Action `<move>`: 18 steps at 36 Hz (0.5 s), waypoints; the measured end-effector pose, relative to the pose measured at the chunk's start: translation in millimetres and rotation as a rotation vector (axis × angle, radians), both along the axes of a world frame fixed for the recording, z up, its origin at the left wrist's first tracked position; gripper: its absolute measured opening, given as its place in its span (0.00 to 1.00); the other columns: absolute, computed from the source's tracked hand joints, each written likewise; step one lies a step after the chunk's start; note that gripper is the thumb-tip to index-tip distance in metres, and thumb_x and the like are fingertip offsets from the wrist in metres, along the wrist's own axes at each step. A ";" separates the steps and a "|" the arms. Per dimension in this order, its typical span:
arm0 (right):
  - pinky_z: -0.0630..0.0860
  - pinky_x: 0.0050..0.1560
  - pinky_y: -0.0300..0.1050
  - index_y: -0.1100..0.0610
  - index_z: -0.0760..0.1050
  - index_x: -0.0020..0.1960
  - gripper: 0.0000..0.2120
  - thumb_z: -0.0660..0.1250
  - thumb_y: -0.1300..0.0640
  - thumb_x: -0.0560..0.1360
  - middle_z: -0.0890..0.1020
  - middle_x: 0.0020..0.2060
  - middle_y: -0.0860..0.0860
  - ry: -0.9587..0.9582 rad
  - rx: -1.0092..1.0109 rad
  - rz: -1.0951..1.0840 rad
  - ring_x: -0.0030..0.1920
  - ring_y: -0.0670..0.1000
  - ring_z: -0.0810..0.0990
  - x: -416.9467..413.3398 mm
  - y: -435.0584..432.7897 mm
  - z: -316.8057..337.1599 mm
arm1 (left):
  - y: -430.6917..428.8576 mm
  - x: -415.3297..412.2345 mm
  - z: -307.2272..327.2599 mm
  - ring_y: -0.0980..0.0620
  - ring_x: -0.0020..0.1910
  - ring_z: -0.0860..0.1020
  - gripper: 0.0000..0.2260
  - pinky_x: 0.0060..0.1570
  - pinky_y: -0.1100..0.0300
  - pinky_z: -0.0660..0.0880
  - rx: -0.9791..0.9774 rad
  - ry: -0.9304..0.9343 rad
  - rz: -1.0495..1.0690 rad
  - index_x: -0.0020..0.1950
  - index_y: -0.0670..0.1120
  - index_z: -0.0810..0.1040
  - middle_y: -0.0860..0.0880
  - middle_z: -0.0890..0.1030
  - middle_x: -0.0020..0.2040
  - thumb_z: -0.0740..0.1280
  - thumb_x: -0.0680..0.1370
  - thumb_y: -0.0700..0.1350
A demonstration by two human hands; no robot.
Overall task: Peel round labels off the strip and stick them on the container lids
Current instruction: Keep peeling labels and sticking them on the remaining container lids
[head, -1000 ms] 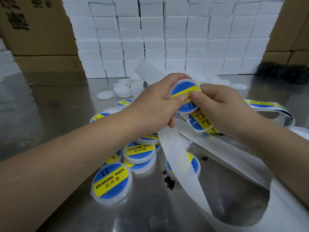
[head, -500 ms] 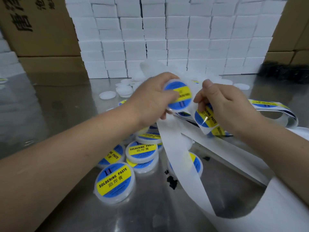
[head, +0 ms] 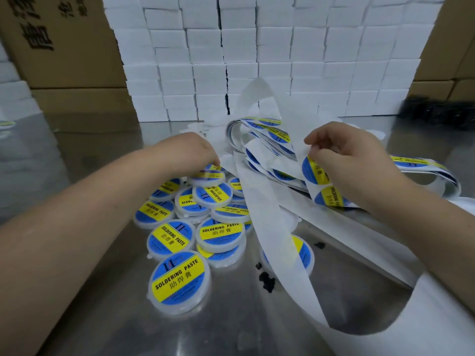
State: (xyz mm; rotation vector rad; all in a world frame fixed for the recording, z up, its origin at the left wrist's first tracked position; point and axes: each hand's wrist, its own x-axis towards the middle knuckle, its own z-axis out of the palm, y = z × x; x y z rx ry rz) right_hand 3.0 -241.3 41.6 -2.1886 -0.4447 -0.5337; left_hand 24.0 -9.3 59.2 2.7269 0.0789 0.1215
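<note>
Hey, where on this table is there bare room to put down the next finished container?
Bare table lies left of the container pile, toward the cardboard boxes, and near you, in front of the closest container and left of the spent backing strip. Crowded: the pile itself and the label strip loops the right hand pinches.

Your desk (head: 77, 163) is smooth reflective metal; container lids (head: 177, 308), translucent white plastic; round labels (head: 317, 173), glossy; strip (head: 270, 227), matt white paper.
</note>
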 end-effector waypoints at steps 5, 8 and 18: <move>0.64 0.36 0.20 0.41 0.70 0.42 0.20 0.56 0.68 0.70 0.76 0.38 0.39 0.013 -0.033 0.064 0.39 0.29 0.71 -0.6 0.5 0.8 | 13.1 9.7 -4.2 0.53 0.37 0.73 0.10 0.37 0.61 0.69 -0.089 -0.169 0.033 0.48 0.48 0.80 0.54 0.77 0.39 0.59 0.76 0.43; 0.62 0.39 0.18 0.40 0.69 0.47 0.23 0.56 0.70 0.69 0.74 0.41 0.36 -0.017 -0.086 0.069 0.42 0.29 0.70 -0.5 1.2 -1.1 | 17.3 20.8 -3.7 0.51 0.28 0.68 0.10 0.28 0.62 0.64 -0.166 -0.276 0.099 0.45 0.48 0.78 0.50 0.74 0.33 0.57 0.76 0.40; 0.64 0.38 0.21 0.48 0.64 0.68 0.28 0.64 0.67 0.72 0.64 0.67 0.48 -0.199 -0.064 -0.067 0.36 0.32 0.72 0.6 0.5 -2.8 | 15.7 86.0 -8.2 0.46 0.64 0.70 0.20 0.54 0.60 0.68 0.159 -0.068 0.051 0.68 0.49 0.70 0.46 0.68 0.70 0.55 0.78 0.37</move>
